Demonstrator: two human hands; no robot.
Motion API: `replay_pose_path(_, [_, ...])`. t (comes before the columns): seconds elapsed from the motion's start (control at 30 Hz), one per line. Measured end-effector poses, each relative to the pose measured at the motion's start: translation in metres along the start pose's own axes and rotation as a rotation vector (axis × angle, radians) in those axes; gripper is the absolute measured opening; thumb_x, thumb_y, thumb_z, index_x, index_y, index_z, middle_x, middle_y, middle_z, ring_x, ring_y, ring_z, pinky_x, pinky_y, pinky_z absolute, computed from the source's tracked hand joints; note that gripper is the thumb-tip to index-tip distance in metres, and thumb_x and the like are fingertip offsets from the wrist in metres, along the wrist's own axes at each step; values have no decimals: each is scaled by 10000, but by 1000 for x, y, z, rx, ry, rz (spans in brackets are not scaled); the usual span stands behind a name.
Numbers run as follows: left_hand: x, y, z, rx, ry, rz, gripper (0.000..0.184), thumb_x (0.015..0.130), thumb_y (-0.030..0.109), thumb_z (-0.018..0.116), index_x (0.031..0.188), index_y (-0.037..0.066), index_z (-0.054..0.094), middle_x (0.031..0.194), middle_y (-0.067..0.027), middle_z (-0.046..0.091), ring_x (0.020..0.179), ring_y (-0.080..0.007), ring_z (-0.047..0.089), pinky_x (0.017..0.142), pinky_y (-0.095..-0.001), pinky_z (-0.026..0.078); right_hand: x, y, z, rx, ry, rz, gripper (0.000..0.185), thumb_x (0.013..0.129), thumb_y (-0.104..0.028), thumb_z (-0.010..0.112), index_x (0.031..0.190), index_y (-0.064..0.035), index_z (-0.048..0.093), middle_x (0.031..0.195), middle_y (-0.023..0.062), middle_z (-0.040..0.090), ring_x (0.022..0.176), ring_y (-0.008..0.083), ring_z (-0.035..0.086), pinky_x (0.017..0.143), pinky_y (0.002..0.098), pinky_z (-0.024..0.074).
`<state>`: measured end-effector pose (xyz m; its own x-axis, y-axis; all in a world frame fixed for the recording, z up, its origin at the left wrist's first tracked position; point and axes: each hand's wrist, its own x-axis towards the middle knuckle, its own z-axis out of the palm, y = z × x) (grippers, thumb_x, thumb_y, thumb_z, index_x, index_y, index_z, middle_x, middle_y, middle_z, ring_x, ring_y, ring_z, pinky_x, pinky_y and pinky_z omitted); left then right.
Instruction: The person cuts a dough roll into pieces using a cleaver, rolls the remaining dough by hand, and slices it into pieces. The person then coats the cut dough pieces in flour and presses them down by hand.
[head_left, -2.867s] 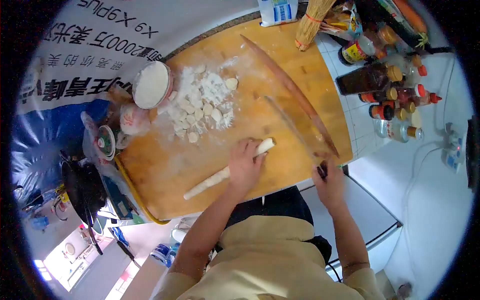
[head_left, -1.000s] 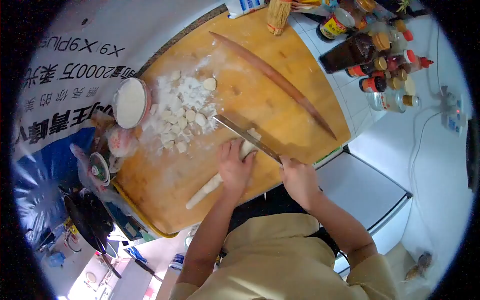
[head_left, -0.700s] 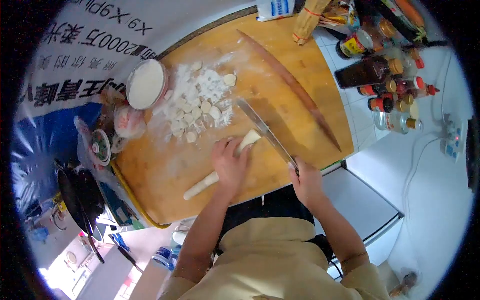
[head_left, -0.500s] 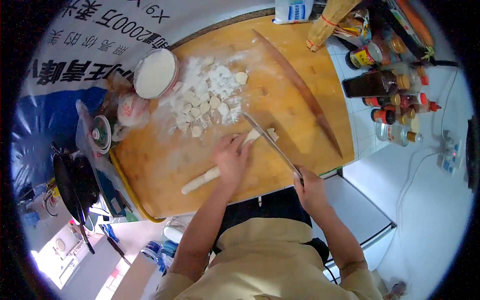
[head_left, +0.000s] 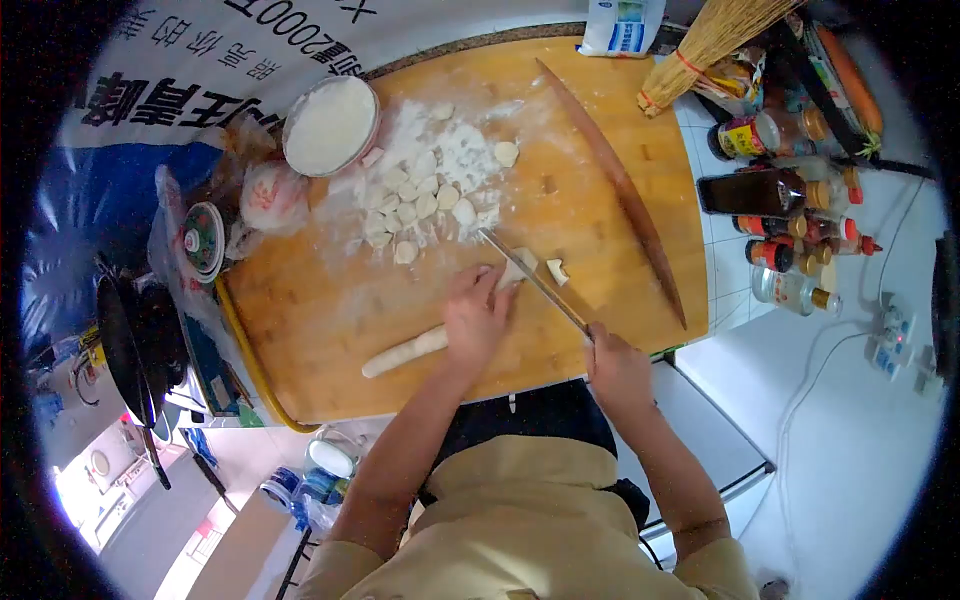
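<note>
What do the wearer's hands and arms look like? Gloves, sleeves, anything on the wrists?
Left hand and right hand: bare, no gloves. Forearms bare, no watch or band visible; too small to rule out rings. Short, plain yellow-beige sleeves, ending near the elbows, same colour as the shirt.

We wear a loose, yellowish-tan top (head_left: 530, 530) with short sleeves (head_left: 722, 572), its front folded across the waist, above dark bottoms (head_left: 530, 412).
</note>
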<state>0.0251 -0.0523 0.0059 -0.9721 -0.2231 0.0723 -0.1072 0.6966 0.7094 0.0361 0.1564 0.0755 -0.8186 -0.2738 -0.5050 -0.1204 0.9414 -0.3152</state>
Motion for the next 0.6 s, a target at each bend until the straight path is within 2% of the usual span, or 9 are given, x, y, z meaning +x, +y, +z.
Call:
replay_pose_path(0.03, [-2, 1, -1, 26, 21, 24, 284, 749, 87, 726, 1022, 24, 681, 963, -127, 612, 867, -299, 577, 747, -393, 484, 2, 0, 3, -1, 2, -2, 298, 924, -240, 519, 1153, -51, 541, 898, 177, 648, 803, 361, 653, 667, 471, 532])
replay_pose_path(0.1, [-7, 3, -6, 27, 2, 49, 307, 751, 83, 724, 1049, 29, 673, 963, -129, 601, 868, -301, 576, 746, -395, 485, 5, 1, 12, -14, 147, -45, 199, 879, -175, 567, 1042, -60, 566, 784, 173, 640, 709, 359, 633, 625, 465, 492])
replay_pose_path(0.17, [-17, 3, -8, 28, -16, 71, 331, 753, 80, 721, 1075, 34, 666, 964, -131, 591, 869, -302, 575, 746, -396, 486, 6, 1, 17, -10, 185, -43, 199, 890, -186, 559, 1039, -55, 568, 771, 175, 636, 703, 369, 628, 628, 470, 491])
replay_pose_path(0.23, [-30, 0, -8, -84, -73, -24, 342, 753, 93, 725, 1087, 50, 667, 939, -121, 586, 865, -292, 576, 728, -386, 493, 5, 2, 22, -5, 222, -37, 201, 901, -198, 550, 1036, -51, 569, 759, 176, 633, 697, 378, 623, 631, 475, 489])
replay_pose_path(0.33, [-37, 4, -11, -81, -102, -83, 338, 747, 114, 732, 1077, 62, 677, 940, -107, 595, 857, -283, 579, 708, -379, 498, 4, 6, 23, 134, 234, 50, 202, 923, -208, 527, 1018, -37, 573, 732, 190, 616, 689, 397, 609, 620, 480, 475])
replay_pose_path(0.4, [-40, 3, -13, -63, -94, -58, 357, 758, 101, 730, 1109, 73, 672, 968, -125, 604, 872, -289, 591, 716, -380, 511, -4, 13, 17, 167, 41, 110, 314, 939, -266, 503, 1121, -17, 565, 910, 215, 657, 829, 389, 644, 726, 502, 509])
replay_pose_path(0.47, [-43, 2, -15, -44, -95, -38, 378, 768, 89, 728, 1141, 83, 667, 997, -142, 613, 887, -296, 602, 723, -382, 524, -22, 10, 14, 172, 57, 72, 307, 937, -255, 508, 1129, -22, 565, 907, 214, 659, 817, 385, 645, 715, 496, 511])
replay_pose_path(0.57, [-42, 1, -13, 10, -81, 6, 371, 762, 127, 737, 1126, 94, 675, 966, -136, 620, 896, -305, 600, 742, -395, 517, -41, -2, 1, 220, 90, 11, 291, 929, -226, 519, 1140, -30, 564, 905, 210, 660, 791, 376, 648, 690, 476, 519])
replay_pose_path(0.6, [-41, 2, -11, 29, -39, 23, 343, 743, 128, 738, 1079, 80, 687, 947, -111, 619, 862, -286, 593, 712, -385, 505, -43, -5, -1, 263, 102, -21, 283, 924, -208, 526, 1144, -34, 563, 907, 207, 660, 778, 369, 649, 676, 463, 523])
